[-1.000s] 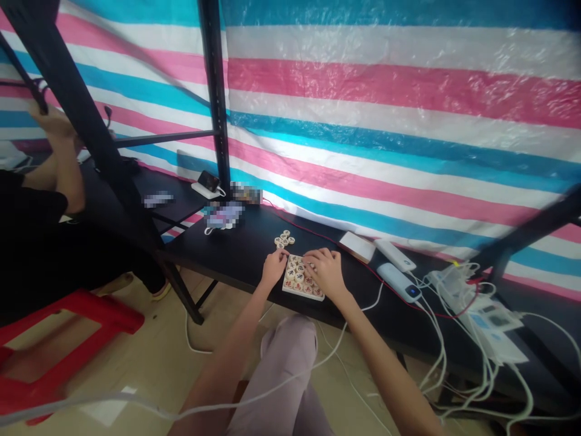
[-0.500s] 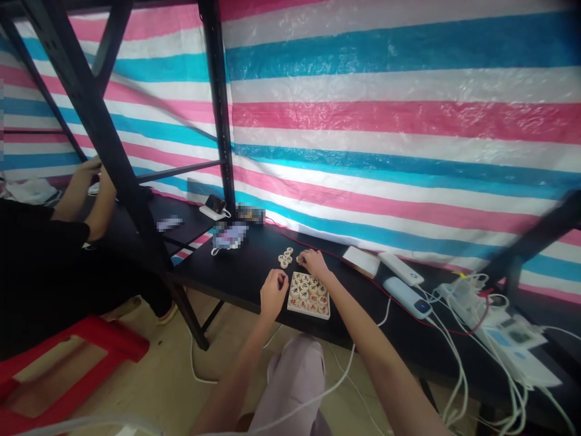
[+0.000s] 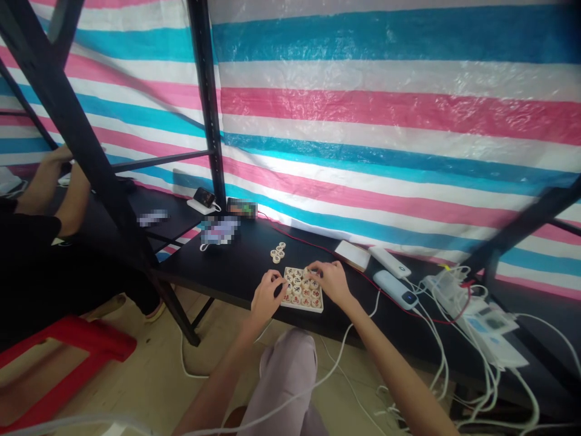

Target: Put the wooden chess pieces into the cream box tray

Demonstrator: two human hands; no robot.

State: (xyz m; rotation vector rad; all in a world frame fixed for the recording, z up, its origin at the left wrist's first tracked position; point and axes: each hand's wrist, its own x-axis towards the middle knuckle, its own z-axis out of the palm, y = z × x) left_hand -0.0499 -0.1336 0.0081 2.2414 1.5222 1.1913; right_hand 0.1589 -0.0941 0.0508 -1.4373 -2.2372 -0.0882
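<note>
At the far left, another person in a black top (image 3: pixel 27 254) sits with both forearms raised towards the black metal frame (image 3: pixel 206 103); a red plastic stool (image 3: pixel 68 357) stands on the floor below them. Past the frame's upright post, a dark phone lying on a white slab (image 3: pixel 203 198) rests at the back of the long black table (image 3: pixel 236 266).

Further right on the table lies a small cluster of loose round pale wooden discs (image 3: pixel 277 252), just beyond the tray and apart from it.

The person's left hand (image 3: pixel 267 293) is loosely curled, its bent fingers against the left edge of the shallow square pale wooden tray (image 3: pixel 318 307). I cannot tell whether it grips anything.

The tray sits near the table's front edge, between the 2 hands. It is packed with round wooden discs bearing red and black characters (image 3: pixel 303 289), laid flat in tight rows.

The right hand (image 3: pixel 329 280) hovers over the tray's far right corner, fingers fanned, fingertips down on the back row. Whether it pinches a disc cannot be told.

To the right lie a flat white box (image 3: pixel 352 255), 2 oblong power banks (image 3: pixel 389 261) and a white power strip tangled in white cables (image 3: pixel 472 303).
</note>
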